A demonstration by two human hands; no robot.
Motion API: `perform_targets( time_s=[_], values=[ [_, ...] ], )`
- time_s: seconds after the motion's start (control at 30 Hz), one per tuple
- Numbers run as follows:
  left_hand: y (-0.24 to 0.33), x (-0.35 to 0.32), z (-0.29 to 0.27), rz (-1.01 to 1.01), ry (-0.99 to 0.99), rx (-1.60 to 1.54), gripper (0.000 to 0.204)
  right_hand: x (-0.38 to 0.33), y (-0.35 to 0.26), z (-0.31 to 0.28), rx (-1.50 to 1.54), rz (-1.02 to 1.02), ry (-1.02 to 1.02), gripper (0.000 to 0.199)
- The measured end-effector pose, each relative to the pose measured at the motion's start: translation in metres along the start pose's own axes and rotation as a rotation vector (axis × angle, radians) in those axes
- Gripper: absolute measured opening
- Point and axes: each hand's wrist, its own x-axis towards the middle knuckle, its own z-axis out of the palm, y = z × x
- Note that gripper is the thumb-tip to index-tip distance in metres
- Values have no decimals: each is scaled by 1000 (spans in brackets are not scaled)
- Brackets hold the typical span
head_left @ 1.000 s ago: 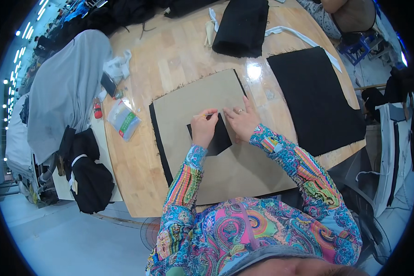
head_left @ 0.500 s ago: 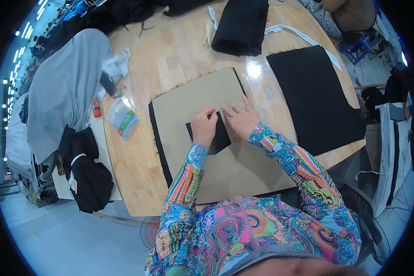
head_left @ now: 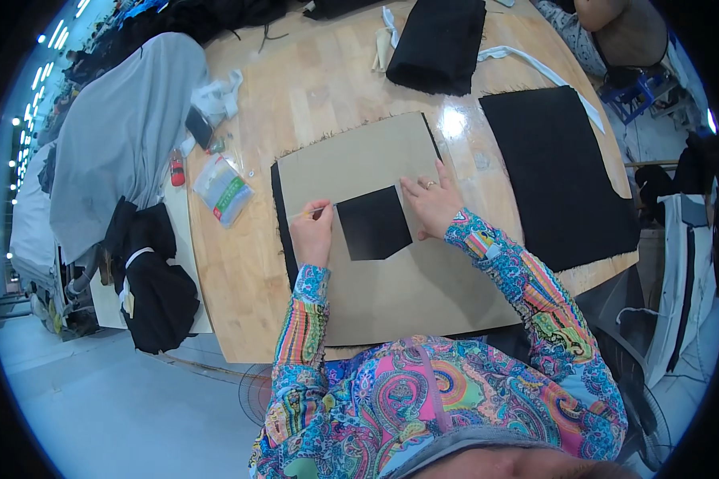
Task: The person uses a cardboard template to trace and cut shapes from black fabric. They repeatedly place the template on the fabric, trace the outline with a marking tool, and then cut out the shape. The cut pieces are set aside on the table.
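Note:
A tan, card-like sheet [head_left: 359, 148] lies over black fabric [head_left: 279, 188], which shows along its left and upper right edges. In its middle is a five-sided black pocket shape [head_left: 375, 225]; I cannot tell whether it is an opening or a separate piece. My left hand [head_left: 311, 233] is closed in a pinch at the shape's upper left corner, with a thin pale stick [head_left: 333, 205] just showing at its fingertips. Beside the shape's right edge, my right hand [head_left: 434, 203] rests on the sheet with fingers spread, holding nothing.
Right of the sheet lies a black cut fabric panel [head_left: 555, 176]. Folded black fabric [head_left: 438, 48] and a white strip [head_left: 503, 52] lie farther back. A clear plastic packet [head_left: 222, 191] and a phone [head_left: 199, 128] sit at left, near a grey draped cloth [head_left: 128, 136]. Another person sits far right.
My left hand has moved left, from the top right of the black shape to its upper left corner, uncovering the shape. My right hand stays by the right edge. The view has shifted slightly.

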Motion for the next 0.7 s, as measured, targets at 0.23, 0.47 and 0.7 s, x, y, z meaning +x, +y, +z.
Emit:
perform_targets(
  time_s=[0.23,0.47,0.7],
  values=[
    [-2,-2,7,30,38,-8,18,0,-1,-2,1,11,-19,94],
    [-12,2,11,43,46,76,17,1,-1,-1,0,13,-19,96],
    [-18,2,9,-5,82,-80,16,1,-2,-2,-5,18,-28,98]
  ],
)
